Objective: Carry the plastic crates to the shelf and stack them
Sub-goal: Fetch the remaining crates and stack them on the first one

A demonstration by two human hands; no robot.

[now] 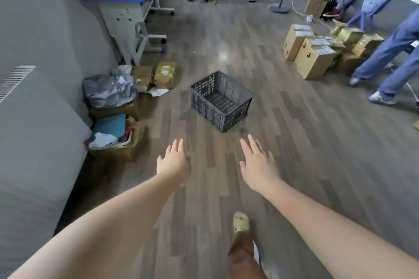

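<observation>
Reaching across the grey wood-plank floor [294, 142], both arms stretch toward the dark grey slotted plastic crate [221, 101], which sits empty on the floor ahead, well apart from the hands. The left hand [173, 162] and right hand [258, 165] are empty, fingers loosely spread. An uneven grab at the rim could tilt the crate; the yellow slipper [241, 222] might slip mid-stride.

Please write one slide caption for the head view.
Both open hands reach toward an empty dark grey plastic crate on wood-pattern floor.

Storeroom-like workspace: cardboard boxes [313, 59] piled on wood-look floor [283, 131].
</observation>
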